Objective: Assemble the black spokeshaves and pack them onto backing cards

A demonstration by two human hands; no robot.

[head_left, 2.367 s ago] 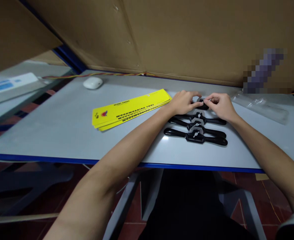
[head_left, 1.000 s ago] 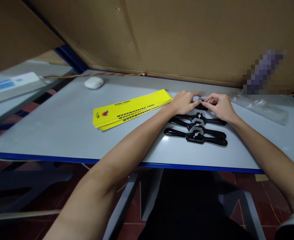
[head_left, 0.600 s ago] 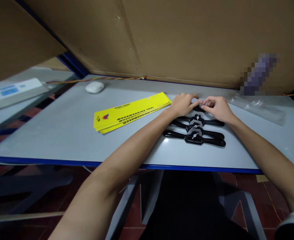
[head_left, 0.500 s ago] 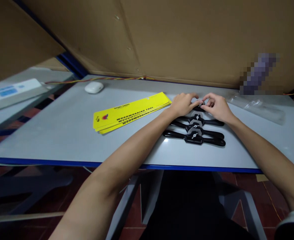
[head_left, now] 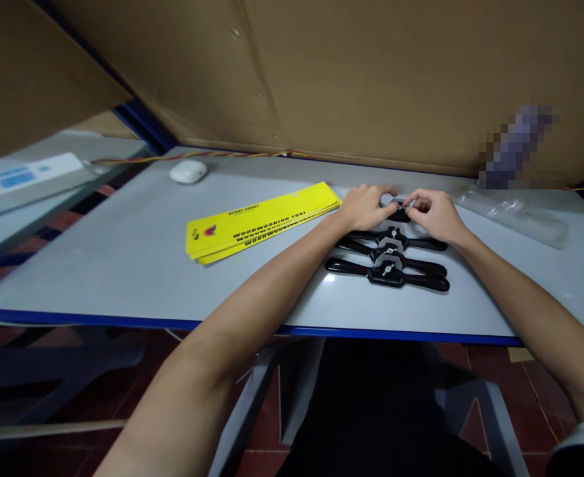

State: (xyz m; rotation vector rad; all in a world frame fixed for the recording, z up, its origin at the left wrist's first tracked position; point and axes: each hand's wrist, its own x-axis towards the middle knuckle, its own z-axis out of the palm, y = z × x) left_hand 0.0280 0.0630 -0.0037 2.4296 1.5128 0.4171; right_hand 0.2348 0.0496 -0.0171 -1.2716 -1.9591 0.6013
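Three black two-handled tools (head_left: 387, 260) with silver wing nuts lie side by side on the grey table (head_left: 123, 252). Just behind them a fourth black tool (head_left: 400, 213) is mostly hidden under my hands. My left hand (head_left: 364, 207) grips its left part. My right hand (head_left: 434, 213) pinches at its middle, fingertips on a small silver piece. Both hands rest on the table top.
A stack of yellow printed cards (head_left: 262, 222) lies left of my hands. A white rounded object (head_left: 187, 171) sits at the back left, beside a twisted red-yellow wire (head_left: 222, 154). Clear plastic bags (head_left: 515, 212) lie at the right. Cardboard walls (head_left: 371, 73) close the back.
My hands stay on the rear tool, with the right fingertips shifting slightly at its middle. The view has drifted a little; the three tools and cards have not moved.
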